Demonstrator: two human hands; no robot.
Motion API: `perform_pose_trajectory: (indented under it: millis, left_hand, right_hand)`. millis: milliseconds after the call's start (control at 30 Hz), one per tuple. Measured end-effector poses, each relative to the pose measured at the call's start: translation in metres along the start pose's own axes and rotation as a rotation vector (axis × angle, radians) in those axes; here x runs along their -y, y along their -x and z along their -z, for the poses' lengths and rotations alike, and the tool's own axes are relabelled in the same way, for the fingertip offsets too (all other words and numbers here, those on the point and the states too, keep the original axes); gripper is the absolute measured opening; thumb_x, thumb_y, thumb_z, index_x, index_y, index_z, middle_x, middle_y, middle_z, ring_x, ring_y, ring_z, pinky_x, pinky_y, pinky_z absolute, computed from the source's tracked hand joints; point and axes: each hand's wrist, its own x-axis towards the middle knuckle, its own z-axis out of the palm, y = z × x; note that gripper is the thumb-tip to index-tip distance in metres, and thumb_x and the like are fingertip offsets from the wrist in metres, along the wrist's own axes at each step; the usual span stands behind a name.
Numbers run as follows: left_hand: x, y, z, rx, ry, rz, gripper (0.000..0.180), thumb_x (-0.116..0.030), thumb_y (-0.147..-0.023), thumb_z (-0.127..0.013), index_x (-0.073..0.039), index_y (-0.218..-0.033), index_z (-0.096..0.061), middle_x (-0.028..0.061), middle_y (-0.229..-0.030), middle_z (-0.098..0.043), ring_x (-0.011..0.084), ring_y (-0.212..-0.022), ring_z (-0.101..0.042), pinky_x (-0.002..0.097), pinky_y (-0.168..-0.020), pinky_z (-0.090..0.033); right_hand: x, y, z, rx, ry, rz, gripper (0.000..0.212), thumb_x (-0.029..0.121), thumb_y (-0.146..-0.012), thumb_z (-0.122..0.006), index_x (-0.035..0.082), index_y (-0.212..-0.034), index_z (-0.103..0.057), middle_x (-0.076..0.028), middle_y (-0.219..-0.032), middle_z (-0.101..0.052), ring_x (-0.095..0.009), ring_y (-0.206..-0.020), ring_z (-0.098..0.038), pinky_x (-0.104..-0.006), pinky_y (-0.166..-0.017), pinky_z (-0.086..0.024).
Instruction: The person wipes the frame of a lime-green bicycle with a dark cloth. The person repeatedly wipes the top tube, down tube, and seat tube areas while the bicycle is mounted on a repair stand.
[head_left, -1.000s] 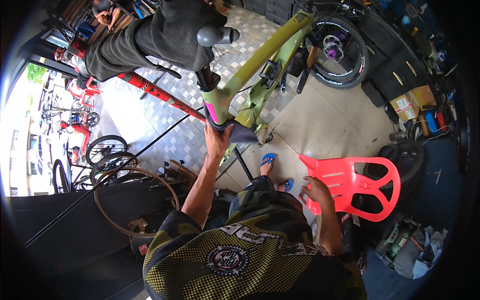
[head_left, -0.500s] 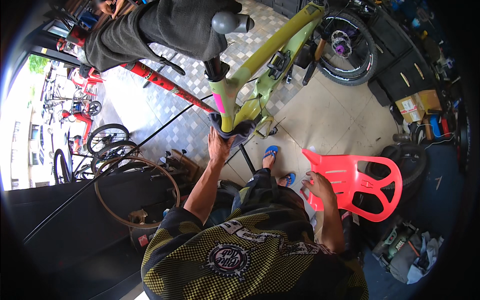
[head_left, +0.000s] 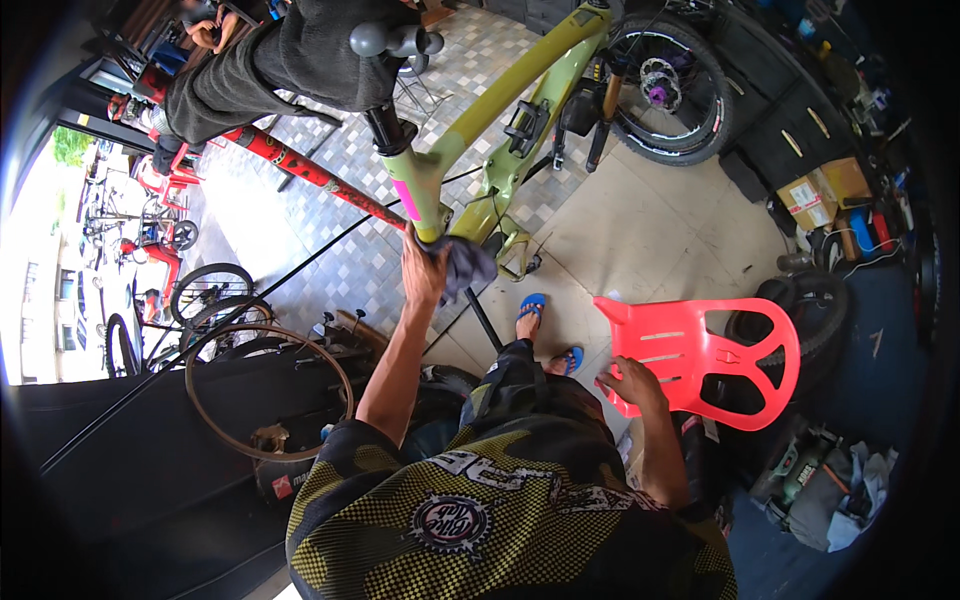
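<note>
A yellow-green bicycle frame (head_left: 510,90) hangs in front of me, with a pink patch on its head tube. At the tube's lower end my left hand (head_left: 425,272) is closed on a dark purple-grey cloth (head_left: 468,264), pressed to the frame. Part of the cloth hangs loose on the right of the fingers. Lower down, my right hand (head_left: 632,385) has loosely bent fingers, and nothing shows in them. It hovers over the left edge of a red plastic chair (head_left: 680,350); whether they touch, I cannot tell.
A dark grey cloth (head_left: 260,80) drapes over a red bar (head_left: 300,170) at upper left. A bicycle wheel (head_left: 668,95) stands far right of the frame. Tyres (head_left: 815,315), cardboard boxes (head_left: 810,200) and a bare rim (head_left: 215,430) lie around. Another person (head_left: 208,25) sits far left.
The view has shifted, so the bicycle frame appears further left. My left hand has closed more around the cloth at the tube's end. My right hand's fingers are more bent.
</note>
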Motion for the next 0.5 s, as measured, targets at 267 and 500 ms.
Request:
perform_pose_trajectory:
  millis: [267, 500]
  left_hand:
    - [0.023, 0.009, -0.008, 0.13, 0.064, 0.186, 0.066, -0.047, -0.092, -0.074, -0.011, -0.14, -0.046, 0.0255, -0.11, -0.072, 0.0529, -0.105, -0.066, 0.0567, -0.084, -0.054]
    - [0.034, 0.028, -0.001, 0.199, -0.118, 0.175, 0.082, -0.039, -0.096, -0.071, -0.004, -0.158, -0.029, 0.0288, -0.141, -0.059, 0.0465, -0.131, -0.056, 0.0537, -0.108, -0.046]
  right_hand:
    - [-0.013, 0.02, 0.0, -0.014, -0.085, -0.055, 0.065, 0.057, -0.093, -0.069, 0.005, -0.131, -0.065, -0.018, -0.122, -0.071, -0.034, -0.116, -0.067, -0.0452, -0.097, -0.054]
    - [-0.019, 0.022, -0.004, -0.04, -0.079, 0.032, 0.065, 0.058, -0.092, -0.07, 0.003, -0.127, -0.066, -0.022, -0.116, -0.073, -0.037, -0.111, -0.069, -0.0461, -0.093, -0.055]
